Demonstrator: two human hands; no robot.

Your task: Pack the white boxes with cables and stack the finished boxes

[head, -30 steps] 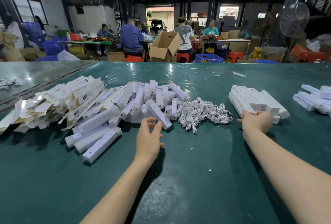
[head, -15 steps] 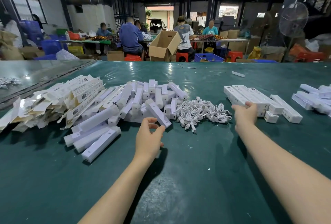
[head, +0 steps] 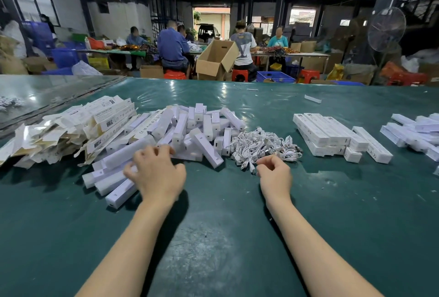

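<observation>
Head view: both forearms are seen stretched from the near edge of the table toward its middle.
Left hand: laid over the near side of the box heap, fingers spread and bent, somewhat blurred; whether a box is gripped cannot be told.
Right hand: fingers curled narrowly at the near fringe of the cable pile; a plug end lies at the fingertips, but a pinch cannot be confirmed.
White boxes: heaped loosely left of the table's middle, long and slim, crossed over one another.
Box handling: the thin card is judged light and stiff along its length but easily dented; a box is best taken across its narrow sides near the middle, so that an end is left free for loading.
Cables: coiled white bundles piled just right of the boxes, touching them.
Cable handling: judged light, limp and prone to tangling; one coil should be pinched at its waist, not pulled by a plug.
Finished boxes: stacked in layers toward the right edge, well apart from the cables.
Flat cartons: fanned out by the left edge.
</observation>
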